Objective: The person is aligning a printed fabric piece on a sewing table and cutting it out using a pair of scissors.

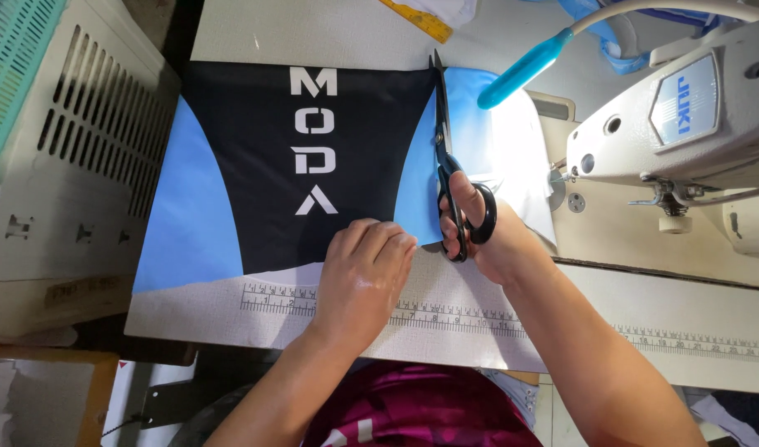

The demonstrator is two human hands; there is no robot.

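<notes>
Flat on the sewing table: one black and blue fabric panel with white letters, just left of the sewing machine. Left hand spread open, palm down, pinning the panel's near edge. Right hand closed through the handles of one pair of black scissors, blades nearly shut along the panel's right blue edge. Best done by pressing close beside the blades, keeping cloth taut, following the edge in long strokes. Counted: one panel, one pair of scissors, one yellow ruler at the table's far edge, one blue-necked lamp above the machine's bed
</notes>
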